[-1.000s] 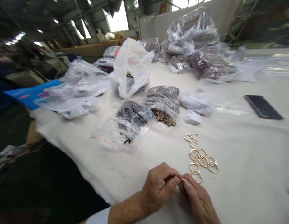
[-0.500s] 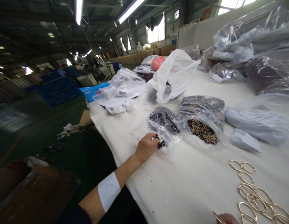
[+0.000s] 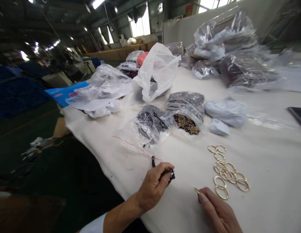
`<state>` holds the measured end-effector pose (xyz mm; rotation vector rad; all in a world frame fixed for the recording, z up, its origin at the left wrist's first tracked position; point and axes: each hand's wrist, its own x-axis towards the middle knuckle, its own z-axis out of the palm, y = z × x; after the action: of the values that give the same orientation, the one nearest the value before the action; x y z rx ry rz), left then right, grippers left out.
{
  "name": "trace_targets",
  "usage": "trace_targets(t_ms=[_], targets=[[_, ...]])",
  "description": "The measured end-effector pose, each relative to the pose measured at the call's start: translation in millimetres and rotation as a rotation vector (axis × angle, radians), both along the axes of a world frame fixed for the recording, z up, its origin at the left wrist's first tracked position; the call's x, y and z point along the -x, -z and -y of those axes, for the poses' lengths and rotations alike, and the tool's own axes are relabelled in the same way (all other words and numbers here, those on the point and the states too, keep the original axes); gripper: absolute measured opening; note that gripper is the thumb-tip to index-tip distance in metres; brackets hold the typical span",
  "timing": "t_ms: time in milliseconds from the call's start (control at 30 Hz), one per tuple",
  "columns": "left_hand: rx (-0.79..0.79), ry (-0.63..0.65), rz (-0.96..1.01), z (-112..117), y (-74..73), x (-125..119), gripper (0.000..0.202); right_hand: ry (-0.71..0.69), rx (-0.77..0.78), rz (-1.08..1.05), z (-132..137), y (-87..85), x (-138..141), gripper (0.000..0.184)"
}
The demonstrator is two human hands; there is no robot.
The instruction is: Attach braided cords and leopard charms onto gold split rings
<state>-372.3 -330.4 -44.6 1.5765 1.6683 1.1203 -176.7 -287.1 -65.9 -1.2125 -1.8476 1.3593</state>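
Hands apart from each other, each clamped on something. On my feed the left hand (image 3: pixel 151 184) grips a black strand (image 3: pixel 153 161) between thumb and fingers; one end stands up beyond the knuckles, another part curls past the fingertips. Whether the strand touches the bench (image 3: pixel 267 168) I cannot tell.

The right hand (image 3: pixel 219 210) pinches a gold ring (image 3: pixel 197 191), of which I see only a short piece at the fingertips, pointing toward the left hand. The rest is hidden by the fingers.

Just beyond the right hand I count a loose group of gold rings (image 3: pixel 222 171), several overlapping, two at the near end crossing.

Past the left hand lies a clear bag (image 3: pixel 151 121) with black stuff inside, a red line (image 3: pixel 133 144) across its near end. Touching it on the right, I note a bag of leopard-print cloth (image 3: pixel 186 124); beside that, a folded paper (image 3: pixel 219 127).

Further back: a white bag (image 3: pixel 156 71), upright and crumpled. A phone (image 3: pixel 299 116) is cut by the right edge of view.
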Motion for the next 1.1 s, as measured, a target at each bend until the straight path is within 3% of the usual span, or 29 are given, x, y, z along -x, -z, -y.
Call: trace_targets(t_ms=[133,267,400,500,533,600,700,767,867,967,1100], targets=[[-0.02,0.064,-0.006,-15.5,10.4,-11.7,0.026,-0.003,-0.007,-0.02,0.5,-1.4,-1.3,0.038],[-0.014,0.124,-0.025,-18.9,8.8,-15.7,0.029,0.002,-0.028,-0.039,-0.1,-1.3,-2.5,0.037],[-0.211,0.157,-0.235,-5.1,4.4,-12.4,0.039,0.008,-0.028,-0.049,-0.3,-0.5,-4.3,0.037],[-0.304,-0.087,-0.418,7.1,2.4,7.4,0.021,0.01,-0.01,-0.065,0.1,1.3,-5.2,0.037],[-0.255,-0.199,-0.468,9.2,2.3,16.3,0.013,0.009,-0.009,-0.067,0.1,2.2,-5.2,0.037],[-0.088,-0.376,-0.573,8.9,3.4,31.9,0.015,-0.001,-0.017,-0.073,0.0,3.9,-4.6,0.037],[0.073,-0.437,-0.643,-0.8,8.6,37.0,0.018,-0.013,-0.045,-0.074,-0.3,4.8,-3.0,0.037],[0.041,-0.395,-0.516,-8.5,11.3,25.1,0.013,-0.005,-0.061,-0.06,-0.3,3.8,-2.4,0.037],[-0.057,-0.276,-0.113,-13.7,8.4,-5.3,0.01,0.018,-0.079,-0.038,0.0,2.2,-2.9,0.037],[0.043,-0.127,0.28,-12.3,-0.4,-32.8,0.007,0.013,-0.116,-0.018,-1.0,3.8,-5.2,0.036],[0.15,-0.025,0.356,-12.0,-7.0,-51.7,0.01,-0.033,-0.154,-0.005,-4.3,10.6,-8.9,0.035]])
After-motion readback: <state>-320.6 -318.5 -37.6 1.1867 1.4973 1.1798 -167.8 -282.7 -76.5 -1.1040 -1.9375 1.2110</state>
